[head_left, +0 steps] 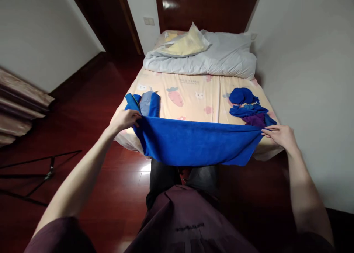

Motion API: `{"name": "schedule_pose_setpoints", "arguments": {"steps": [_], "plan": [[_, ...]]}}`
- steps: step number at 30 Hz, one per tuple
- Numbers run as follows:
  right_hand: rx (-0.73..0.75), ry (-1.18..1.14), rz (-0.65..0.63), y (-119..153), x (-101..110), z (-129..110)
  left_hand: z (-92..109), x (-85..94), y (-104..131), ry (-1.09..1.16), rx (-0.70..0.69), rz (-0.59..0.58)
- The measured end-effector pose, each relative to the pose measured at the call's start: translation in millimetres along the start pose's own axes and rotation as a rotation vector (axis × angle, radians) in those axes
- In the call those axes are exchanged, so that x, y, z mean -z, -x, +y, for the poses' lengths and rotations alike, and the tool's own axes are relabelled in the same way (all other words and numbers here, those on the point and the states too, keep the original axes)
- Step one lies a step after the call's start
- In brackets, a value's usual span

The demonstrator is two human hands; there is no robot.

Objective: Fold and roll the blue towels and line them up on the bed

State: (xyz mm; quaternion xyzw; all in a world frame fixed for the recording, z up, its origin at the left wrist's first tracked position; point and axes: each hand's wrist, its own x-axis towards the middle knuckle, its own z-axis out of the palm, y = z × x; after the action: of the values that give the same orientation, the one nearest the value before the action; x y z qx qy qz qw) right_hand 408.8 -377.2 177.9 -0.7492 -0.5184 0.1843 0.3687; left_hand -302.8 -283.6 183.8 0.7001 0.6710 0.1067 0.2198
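blue towel (193, 142), carrot-print peach sheet (190, 98), purple cloth (256, 119).

White walls (304, 61), a dark red wooden floor (91, 98) and a bed (193, 94) with 1 dark headboard (204, 9).

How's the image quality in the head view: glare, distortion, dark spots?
Head view: strong wide-angle warp, walls and bed edges bow outward; glare patch on the dark headboard and a reflection on the wood floor; floor corners dim. The blue towel, left hand and right hand are sharp and evenly lit.

Short-sleeved maroon shirt (190, 223) with small dark chest lettering, dark trousers (166, 179), bare forearms.
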Motion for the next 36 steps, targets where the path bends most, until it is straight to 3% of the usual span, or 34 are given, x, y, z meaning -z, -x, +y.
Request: {"name": "schedule_pose_setpoints", "arguments": {"steps": [3,6,10,13,17,21,24,27,31,36], "plan": [[-0.051,-0.020,-0.017,-45.8,-21.2,-15.6,21.5,-11.8,-47.8,-0.022,0.007,0.083],[0.031,0.001,0.161,-84.4,-32.4,-34.1,39.8,-11.9,-83.4,-0.031,-0.062,0.300],[0.137,-0.236,0.351,-111.5,-40.4,-42.9,50.3,-7.8,-100.1,0.051,-0.162,0.599],[0.228,-0.318,0.394,-112.6,-52.0,-30.9,40.6,-20.4,-98.6,0.073,-0.239,0.712],[0.276,-0.218,0.350,-100.4,-83.6,10.6,6.4,-68.5,-95.7,0.041,-0.345,0.633],[0.293,-0.097,0.297,-86.1,-132.1,75.5,-34.1,-142.3,-94.6,-0.030,-0.333,0.404],[0.251,0.032,0.185,-73.0,-166.9,125.7,-59.9,-196.1,-92.1,-0.083,-0.281,0.221],[0.210,0.123,0.063,-56.0,-190.2,165.2,-80.3,-233.4,-87.7,-0.119,-0.265,0.106],[0.187,0.153,0.024,-33.2,-200.6,193.8,-98.4,-253.0,-79.2,-0.150,-0.264,0.135],[0.188,0.177,0.035,-15.0,-192.7,202.6,-104.6,-253.0,-57.0,-0.186,-0.320,0.204]]}}
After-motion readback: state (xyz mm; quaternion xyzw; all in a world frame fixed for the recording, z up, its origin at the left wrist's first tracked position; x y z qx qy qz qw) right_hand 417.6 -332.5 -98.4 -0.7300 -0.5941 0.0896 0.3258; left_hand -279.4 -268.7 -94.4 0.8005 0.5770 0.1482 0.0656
